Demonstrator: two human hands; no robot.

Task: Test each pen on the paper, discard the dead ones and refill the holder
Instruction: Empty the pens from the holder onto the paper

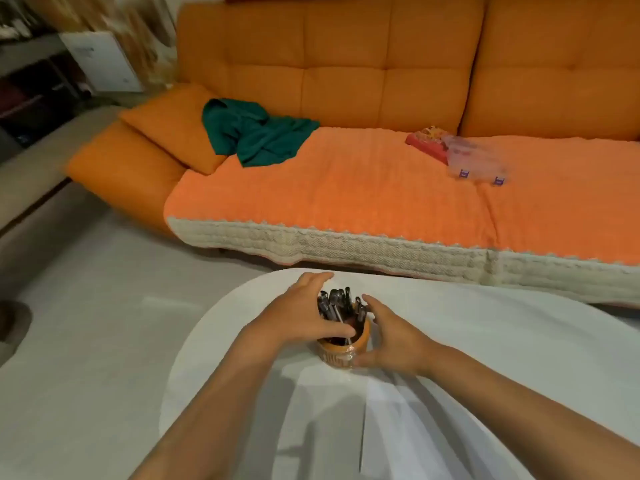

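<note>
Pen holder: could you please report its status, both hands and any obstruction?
Left hand grips the pens. Right hand holds the holder, upright on the table. Nothing in the way.

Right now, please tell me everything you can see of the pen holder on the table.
The pen holder is a small round cup with an orange rim and a paler, ribbed-looking lower wall, perhaps plastic. It stands upright on the white table, crowded with dark pens that stick out above the rim. The left hand curls round the pens; the right hand cups the holder's right side, thumb near its base.
</note>
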